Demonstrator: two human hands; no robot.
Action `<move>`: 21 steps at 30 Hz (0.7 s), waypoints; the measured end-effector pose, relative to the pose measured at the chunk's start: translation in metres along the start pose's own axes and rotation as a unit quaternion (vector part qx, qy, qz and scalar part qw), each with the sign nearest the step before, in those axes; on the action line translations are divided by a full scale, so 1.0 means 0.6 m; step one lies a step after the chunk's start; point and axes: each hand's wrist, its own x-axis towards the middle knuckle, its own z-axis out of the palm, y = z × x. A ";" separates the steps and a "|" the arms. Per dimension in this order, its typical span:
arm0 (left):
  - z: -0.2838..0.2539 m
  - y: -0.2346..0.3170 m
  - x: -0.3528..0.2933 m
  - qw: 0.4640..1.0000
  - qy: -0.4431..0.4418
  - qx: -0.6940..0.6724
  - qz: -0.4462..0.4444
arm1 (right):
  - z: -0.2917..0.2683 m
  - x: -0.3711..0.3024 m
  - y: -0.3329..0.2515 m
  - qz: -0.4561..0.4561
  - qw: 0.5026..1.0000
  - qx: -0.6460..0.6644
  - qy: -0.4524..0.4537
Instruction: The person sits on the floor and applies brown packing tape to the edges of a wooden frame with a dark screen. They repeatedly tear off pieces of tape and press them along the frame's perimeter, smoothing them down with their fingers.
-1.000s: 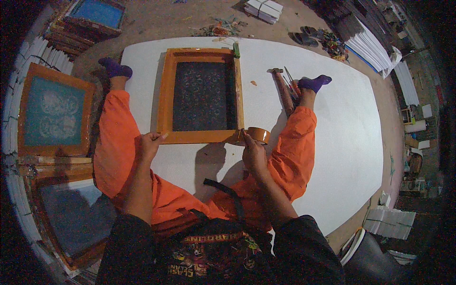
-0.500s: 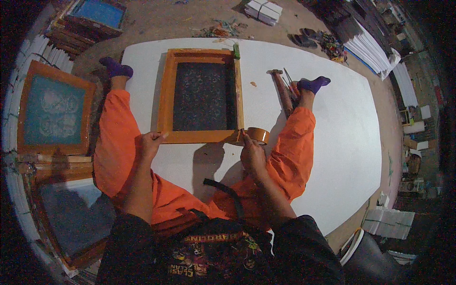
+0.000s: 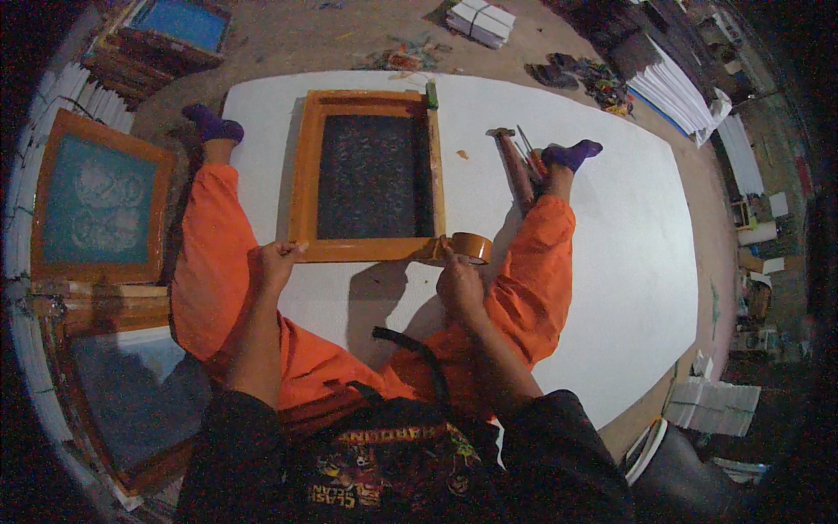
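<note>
1. Clock: centred on the wooden frame (image 3: pixel 298 175), 12 pointing away from the wearer. Frame lies flat on the white board (image 3: pixel 628 279), between the wearer's legs; dark mesh (image 3: pixel 362 175) inside it.
2. Brown tape strip (image 3: pixel 371 251) runs along the frame's 6 o'clock rail, one hand near each end. Can't tell how much is stuck down.
3. Left hand (image 3: pixel 278 262): between 7 and 8 o'clock, at the frame corner. Thumb and forefinger pinched together on the strip's end, other fingers curled in.
4. Right hand (image 3: pixel 460 278): between 4 and 5 o'clock. Fingers mostly curled, tips up at the strip just beside the tape roll (image 3: pixel 471 248). Can't tell if it pinches the strip or only presses it.
5. Tape roll: 4 o'clock, just off the frame corner, on the far side of the right fingertips from the frame.
6. Green piece (image 3: pixel 431 95): 1 o'clock, on the frame corner.
7. Hammer (image 3: pixel 513 166): 3 o'clock, on the board, next to red-handled tools (image 3: pixel 532 160) by the purple-socked right foot (image 3: pixel 572 155).
8. Off the board: teal screen (image 3: pixel 96 199) at 9, blue screen (image 3: pixel 179 31) at 10, tied white bundle (image 3: pixel 480 22) at 1, slippers (image 3: pixel 554 70) at 2, large framed panel (image 3: pixel 131 393) between 7 and 8.
</note>
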 end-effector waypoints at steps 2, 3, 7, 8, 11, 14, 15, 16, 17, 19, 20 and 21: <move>-0.003 -0.011 0.003 1.000 0.000 -0.012 -0.006 | -0.014 0.000 -0.025 0.044 0.997 -0.039 -0.056; -0.002 -0.016 0.004 1.000 0.003 -0.024 0.001 | -0.009 -0.003 -0.022 0.021 0.999 -0.030 -0.025; 0.007 -0.037 0.015 1.000 0.011 -0.013 0.011 | -0.019 -0.040 -0.029 0.021 0.999 -0.033 -0.033; 0.008 -0.041 0.018 1.000 0.014 0.005 0.010 | -0.028 -0.049 -0.037 0.043 0.996 -0.041 -0.068; 0.008 -0.041 0.016 1.000 0.017 -0.014 0.022 | -0.003 -0.074 -0.001 0.034 0.991 -0.031 -0.122; -0.001 -0.033 0.012 1.000 -0.011 -0.001 -0.020 | -0.031 -0.101 -0.006 0.003 1.000 -0.018 0.024; -0.001 -0.036 0.014 1.000 0.003 0.001 -0.003 | -0.031 -0.080 0.014 0.043 0.997 0.047 0.033; 0.007 -0.036 0.016 1.000 0.009 0.002 0.019 | -0.036 -0.049 0.050 0.090 0.989 0.108 0.046; 0.010 -0.044 0.018 0.999 0.019 0.007 0.037 | -0.046 -0.025 0.058 0.089 0.986 0.126 0.055; 0.011 -0.061 0.023 1.000 0.014 -0.009 0.024 | -0.087 0.019 0.049 0.036 0.990 0.114 0.071; 0.012 -0.065 0.026 1.000 0.012 -0.017 0.018 | -0.107 0.036 0.044 -0.013 0.993 0.084 0.080; 0.015 -0.068 0.028 1.000 0.013 -0.015 0.015 | -0.106 0.055 0.059 -0.011 0.997 0.056 0.051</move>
